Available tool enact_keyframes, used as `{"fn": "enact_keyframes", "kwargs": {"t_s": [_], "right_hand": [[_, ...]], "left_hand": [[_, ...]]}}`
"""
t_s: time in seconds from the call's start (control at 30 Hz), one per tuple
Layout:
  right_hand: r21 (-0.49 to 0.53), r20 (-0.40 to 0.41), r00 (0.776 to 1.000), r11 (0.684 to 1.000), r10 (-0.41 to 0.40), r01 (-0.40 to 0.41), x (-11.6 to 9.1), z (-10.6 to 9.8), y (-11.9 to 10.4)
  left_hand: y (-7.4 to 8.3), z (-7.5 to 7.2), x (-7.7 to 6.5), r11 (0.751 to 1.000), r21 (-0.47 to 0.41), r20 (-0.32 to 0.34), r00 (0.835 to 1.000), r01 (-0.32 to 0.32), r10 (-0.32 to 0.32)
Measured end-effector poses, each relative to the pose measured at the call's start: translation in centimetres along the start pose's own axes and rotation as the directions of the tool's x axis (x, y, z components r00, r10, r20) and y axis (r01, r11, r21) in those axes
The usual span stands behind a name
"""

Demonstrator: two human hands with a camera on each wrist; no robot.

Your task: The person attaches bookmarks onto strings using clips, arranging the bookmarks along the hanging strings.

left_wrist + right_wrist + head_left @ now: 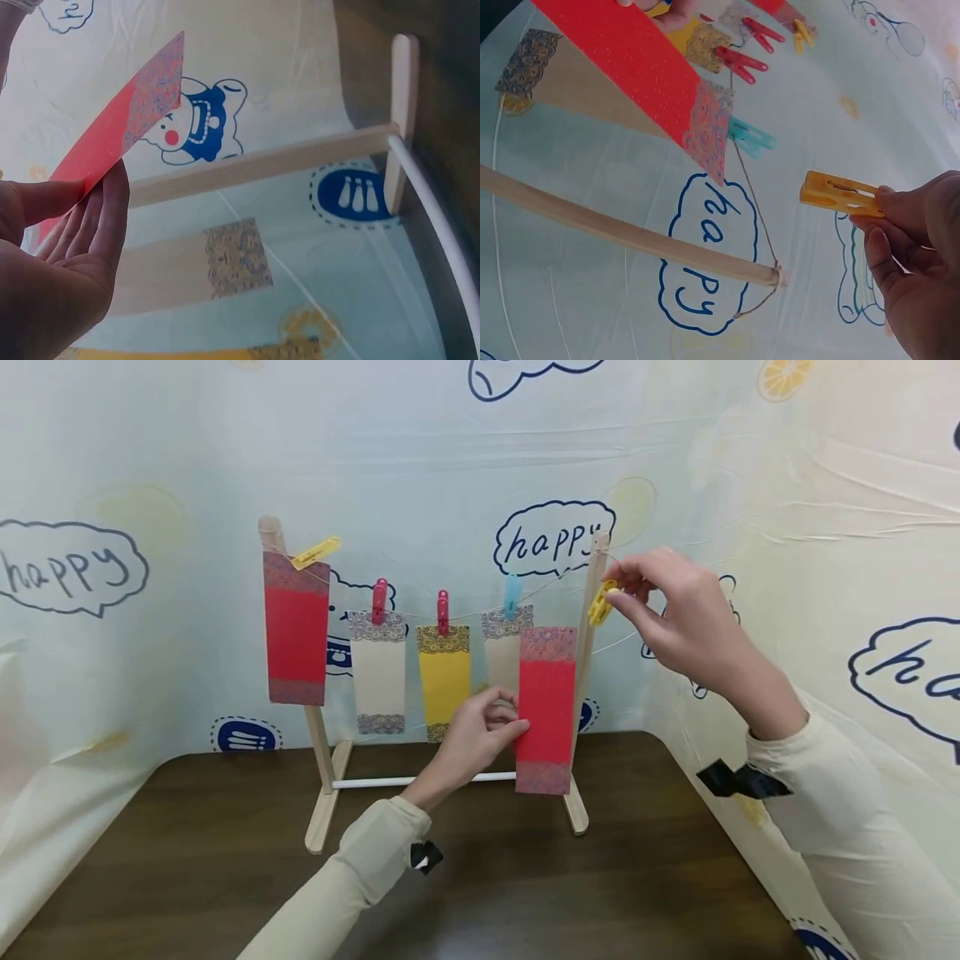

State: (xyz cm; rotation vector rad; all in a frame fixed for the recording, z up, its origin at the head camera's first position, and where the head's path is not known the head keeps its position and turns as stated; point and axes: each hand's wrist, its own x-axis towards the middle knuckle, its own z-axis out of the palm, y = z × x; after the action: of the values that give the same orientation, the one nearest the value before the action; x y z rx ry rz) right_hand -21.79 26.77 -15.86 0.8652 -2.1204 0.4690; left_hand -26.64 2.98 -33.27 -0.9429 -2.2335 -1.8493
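Note:
My left hand (480, 731) pinches the left edge of a red card (546, 710) with patterned ends, holding it upright in front of the rack's right post. Thumb and fingers clasp that card in the left wrist view too. Beside the post's top, my right hand (678, 610) pinches a yellow clothespin (840, 193) between thumb and fingers. The clothespin is apart from both card and string (754, 187). On the string hang another red card (297, 631), a white card (378, 677), a yellow card (444, 672) and a beige card (501, 652) partly hidden by the held one.
A yellow clothespin (316, 553), two red clothespins (380, 602) and a light blue clothespin (512, 596) grip the hanging cards. The wooden rack (321, 752) stands on a dark table (480, 877), with a white rod (375, 782) low between its posts. Printed cloth (420, 468) surrounds it.

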Motion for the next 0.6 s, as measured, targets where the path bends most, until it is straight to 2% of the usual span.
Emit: {"fn": "enact_keyframes", "kwargs": {"t_s": [0.17,0.4,0.6], "right_hand": [[-0.011,0.021,1.000,1.000,-0.009,0.009,2.3,0.5,1.1],[0.005,0.030,0.999,1.000,0.031,-0.031,5.6,0.5,2.3],[0.000,0.095,0.993,0.998,0.068,-0.069,7.6,1.1,2.8]], "left_hand": [[0.7,0.7,2.0,0.999,-0.032,0.011,1.000,-0.015,0.016],[1.8,1.5,4.4,0.996,-0.069,-0.026,0.998,-0.057,0.055],[1.0,2.2,5.5,0.984,-0.176,-0.008,1.000,0.009,-0.011]]}}
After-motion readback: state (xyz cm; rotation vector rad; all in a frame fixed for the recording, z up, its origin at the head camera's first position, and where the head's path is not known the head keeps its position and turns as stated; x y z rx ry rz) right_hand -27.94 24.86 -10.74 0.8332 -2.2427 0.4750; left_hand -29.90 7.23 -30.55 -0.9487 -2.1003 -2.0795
